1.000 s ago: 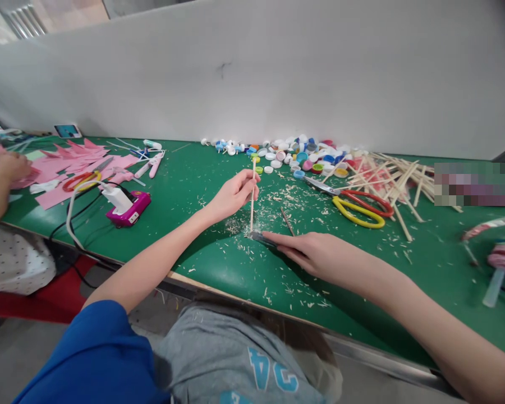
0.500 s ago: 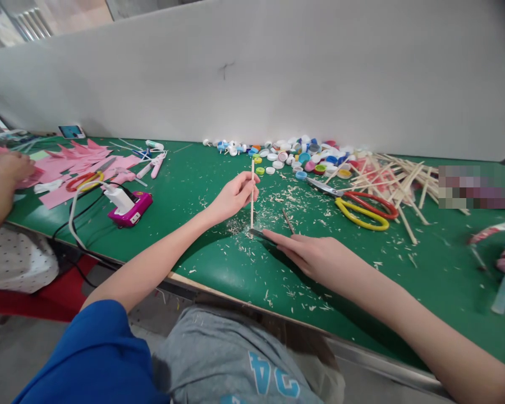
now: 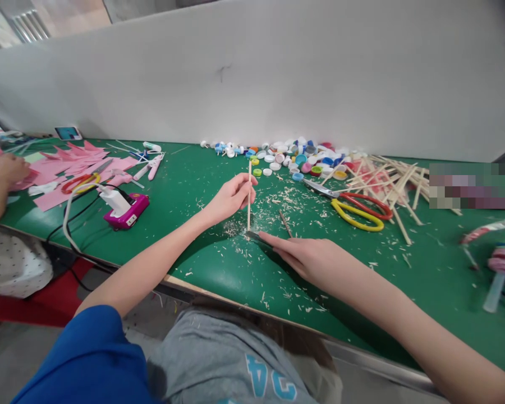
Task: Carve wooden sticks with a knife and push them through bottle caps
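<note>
In the head view my left hand point(image 3: 235, 195) pinches a thin wooden stick point(image 3: 249, 210), held upright over the green table. Against the stick's lower end lies the tip of a dark, flat blade, apparently a knife point(image 3: 257, 238). My right hand point(image 3: 305, 255) is closed around it, palm down, and hides its handle. Wood shavings point(image 3: 273, 286) are scattered on the table around both hands. A thin brown rod point(image 3: 285, 223) lies just beyond my right fingers.
Scissors point(image 3: 357, 210) with red and yellow handles lie to the right, beside a pile of wooden sticks point(image 3: 398, 182). Bottle caps point(image 3: 294, 160) are heaped along the wall. A purple power strip point(image 3: 128, 212) with cables sits left. Another person's hand point(image 3: 4, 171) is by pink paper point(image 3: 73, 163).
The view has shifted slightly, moving everything a little to the left. My hands keep their hold on the stick and the knife, with almost no movement between them.
</note>
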Motion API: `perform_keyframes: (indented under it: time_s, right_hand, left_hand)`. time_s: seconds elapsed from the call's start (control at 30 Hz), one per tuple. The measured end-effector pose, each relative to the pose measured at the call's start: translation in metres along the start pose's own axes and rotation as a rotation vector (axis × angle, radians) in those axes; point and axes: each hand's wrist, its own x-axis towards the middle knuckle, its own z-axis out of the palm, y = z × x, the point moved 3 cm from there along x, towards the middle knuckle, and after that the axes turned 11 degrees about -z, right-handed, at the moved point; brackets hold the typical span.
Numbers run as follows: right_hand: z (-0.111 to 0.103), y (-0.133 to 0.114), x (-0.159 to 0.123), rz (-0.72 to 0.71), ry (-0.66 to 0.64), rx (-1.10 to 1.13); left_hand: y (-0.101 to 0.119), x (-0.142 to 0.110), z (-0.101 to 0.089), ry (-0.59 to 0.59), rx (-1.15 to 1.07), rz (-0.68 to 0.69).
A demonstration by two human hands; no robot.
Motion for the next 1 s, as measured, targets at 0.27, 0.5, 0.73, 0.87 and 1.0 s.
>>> perform_keyframes:
  time_s: [0.27, 0.5, 0.73, 0.87, 1.0]
  right_hand:
    - [-0.011, -0.006, 0.001, -0.014, -0.010, 0.029]
    - [-0.005, -0.004, -0.001, -0.027, 0.027, 0.154]
    - [0.005, -0.003, 0.001, -0.009, 0.018, -0.027]
    - [0.006, -0.002, -0.001, -0.037, 0.080, -0.127]
    - [0.004, -0.003, -0.003, -0.074, 0.092, -0.106]
  left_hand:
    - [-0.002, 0.000, 0.000, -0.026, -0.021, -0.002]
    - [-0.003, 0.000, 0.001, -0.022, -0.037, -0.022]
    - [-0.007, 0.001, 0.003, -0.015, -0.037, -0.027]
    - [-0.007, 0.000, 0.003, -0.013, -0.032, -0.029]
    - [-0.008, -0.002, 0.007, -0.045, -0.019, -0.061]
